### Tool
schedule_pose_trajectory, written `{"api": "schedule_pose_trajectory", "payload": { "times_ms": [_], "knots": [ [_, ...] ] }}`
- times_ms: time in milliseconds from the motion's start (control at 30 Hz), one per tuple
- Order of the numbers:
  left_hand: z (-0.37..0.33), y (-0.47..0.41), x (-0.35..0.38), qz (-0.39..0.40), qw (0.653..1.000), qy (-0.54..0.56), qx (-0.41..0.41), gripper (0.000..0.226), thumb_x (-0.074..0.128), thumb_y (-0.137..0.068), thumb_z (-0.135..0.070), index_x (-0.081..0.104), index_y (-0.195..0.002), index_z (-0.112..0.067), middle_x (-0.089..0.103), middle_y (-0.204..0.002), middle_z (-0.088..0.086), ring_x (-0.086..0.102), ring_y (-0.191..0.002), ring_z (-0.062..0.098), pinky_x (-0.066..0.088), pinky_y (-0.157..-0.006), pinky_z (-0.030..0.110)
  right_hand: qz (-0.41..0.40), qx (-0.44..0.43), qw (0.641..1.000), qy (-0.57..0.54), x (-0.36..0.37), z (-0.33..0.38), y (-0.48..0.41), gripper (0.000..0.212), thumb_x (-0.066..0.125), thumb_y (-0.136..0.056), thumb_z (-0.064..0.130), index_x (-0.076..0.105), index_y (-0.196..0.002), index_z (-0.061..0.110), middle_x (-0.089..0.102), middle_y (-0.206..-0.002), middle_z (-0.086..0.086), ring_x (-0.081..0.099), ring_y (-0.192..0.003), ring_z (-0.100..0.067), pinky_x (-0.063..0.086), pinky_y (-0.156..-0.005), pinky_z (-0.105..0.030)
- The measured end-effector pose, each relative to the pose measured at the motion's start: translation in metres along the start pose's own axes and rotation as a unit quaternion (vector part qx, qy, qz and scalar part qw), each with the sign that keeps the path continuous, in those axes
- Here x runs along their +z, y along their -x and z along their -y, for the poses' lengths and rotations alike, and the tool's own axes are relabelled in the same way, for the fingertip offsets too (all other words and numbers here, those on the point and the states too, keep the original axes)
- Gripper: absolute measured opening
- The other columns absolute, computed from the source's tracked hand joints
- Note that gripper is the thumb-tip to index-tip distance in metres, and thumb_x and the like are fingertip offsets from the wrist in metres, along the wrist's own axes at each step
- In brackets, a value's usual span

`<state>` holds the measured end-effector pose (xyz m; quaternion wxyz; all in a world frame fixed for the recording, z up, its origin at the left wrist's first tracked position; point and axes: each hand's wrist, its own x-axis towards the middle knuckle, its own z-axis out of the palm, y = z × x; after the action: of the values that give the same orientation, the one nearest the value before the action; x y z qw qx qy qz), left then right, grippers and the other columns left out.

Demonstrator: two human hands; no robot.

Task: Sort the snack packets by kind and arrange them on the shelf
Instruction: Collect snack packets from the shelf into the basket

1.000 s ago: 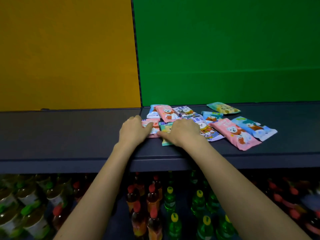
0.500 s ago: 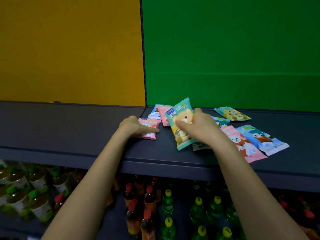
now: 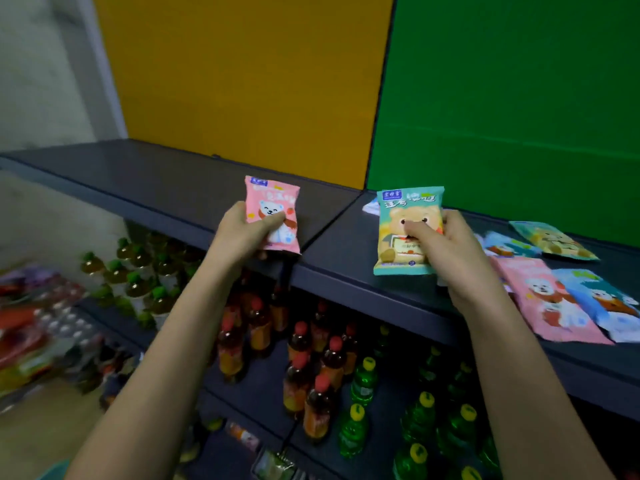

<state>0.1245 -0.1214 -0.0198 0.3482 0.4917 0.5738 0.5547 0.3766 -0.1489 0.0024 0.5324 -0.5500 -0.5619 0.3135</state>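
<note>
A pink bear-print snack packet (image 3: pixel 273 213) was gripped upright by the left hand (image 3: pixel 242 233) over the front edge of the dark shelf (image 3: pixel 156 181). A teal bear-print packet (image 3: pixel 405 230) was pinched by the right hand (image 3: pixel 446 247). To the right, a large pink packet (image 3: pixel 543 299), a blue packet (image 3: pixel 599 299) and a second teal packet (image 3: pixel 554 240) were laid flat on the shelf, blurred and possibly overlapping.

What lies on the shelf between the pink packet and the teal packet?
In the head view: bare shelf with its seam, plus a pale packet peeking from behind the teal packet. Nothing by the pink packet.
</note>
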Motion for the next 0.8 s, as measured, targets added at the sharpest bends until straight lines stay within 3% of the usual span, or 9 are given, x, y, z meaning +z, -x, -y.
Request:
{"api": "schedule_pose_trajectory", "payload": {
  "times_ms": [133, 233, 333, 467, 633, 800],
  "knots": [
    [0.032, 0.045, -0.091, -0.085, 0.995, 0.042, -0.032, 0.023, 0.065, -0.085, -0.019, 0.060, -0.104, -0.007, 0.070, -0.088, 0.009, 0.065, -0.067, 0.016, 0.051, -0.061, 0.027, 0.116, -0.026, 0.991, -0.064, 0.082, 0.009, 0.018, 0.013, 0.063, -0.083, 0.028, 0.050, -0.087, 0.027, 0.069, -0.094, 0.007, 0.069, -0.076, -0.007, 0.053, -0.065, -0.028],
    [0.059, 0.089, -0.161, -0.175, 0.983, 0.041, -0.041, 0.012, 0.063, -0.086, -0.013, 0.061, -0.097, -0.010, 0.069, -0.080, 0.005, 0.064, -0.055, 0.006, 0.049, -0.049, 0.016, 0.207, -0.022, 0.975, -0.076, 0.156, 0.012, 0.042, 0.016, 0.063, -0.083, 0.029, 0.047, -0.086, 0.030, 0.067, -0.091, 0.011, 0.068, -0.068, -0.002, 0.048, -0.050, -0.016],
    [0.092, 0.138, -0.234, -0.283, 0.957, 0.031, -0.063, 0.009, 0.062, -0.086, -0.011, 0.059, -0.094, -0.011, 0.069, -0.067, -0.002, 0.060, -0.045, 0.001, 0.043, -0.039, 0.012, 0.300, -0.010, 0.951, -0.071, 0.236, 0.014, 0.077, 0.020, 0.063, -0.084, 0.027, 0.049, -0.098, 0.024, 0.066, -0.093, 0.007, 0.067, -0.077, -0.006, 0.050, -0.057, -0.021],
    [0.131, 0.194, -0.308, -0.353, 0.930, -0.004, -0.101, 0.005, 0.062, -0.086, -0.012, 0.058, -0.084, -0.015, 0.065, -0.050, -0.007, 0.051, -0.036, 0.002, 0.036, -0.033, 0.013, 0.390, 0.007, 0.919, -0.054, 0.326, 0.007, 0.126, 0.025, 0.064, -0.085, 0.024, 0.048, -0.104, 0.021, 0.066, -0.103, -0.002, 0.067, -0.089, -0.018, 0.056, -0.078, -0.036],
    [0.192, 0.248, -0.395, -0.423, 0.891, 0.002, -0.168, 0.009, 0.061, -0.086, -0.010, 0.058, -0.085, -0.018, 0.066, -0.061, -0.004, 0.055, -0.042, 0.004, 0.035, -0.035, 0.014, 0.500, 0.059, 0.864, -0.016, 0.446, -0.007, 0.203, 0.022, 0.065, -0.085, 0.024, 0.051, -0.100, 0.019, 0.068, -0.107, -0.007, 0.067, -0.094, -0.023, 0.053, -0.088, -0.047],
    [0.260, 0.262, -0.471, -0.439, 0.864, 0.033, -0.244, 0.008, 0.055, -0.089, -0.011, 0.056, -0.097, -0.012, 0.063, -0.076, 0.006, 0.057, -0.056, 0.014, 0.037, -0.045, 0.021, 0.558, 0.114, 0.822, -0.013, 0.554, -0.024, 0.259, 0.025, 0.064, -0.087, 0.017, 0.057, -0.106, 0.002, 0.070, -0.105, -0.013, 0.069, -0.090, -0.025, 0.056, -0.082, -0.042]
  ]
}}
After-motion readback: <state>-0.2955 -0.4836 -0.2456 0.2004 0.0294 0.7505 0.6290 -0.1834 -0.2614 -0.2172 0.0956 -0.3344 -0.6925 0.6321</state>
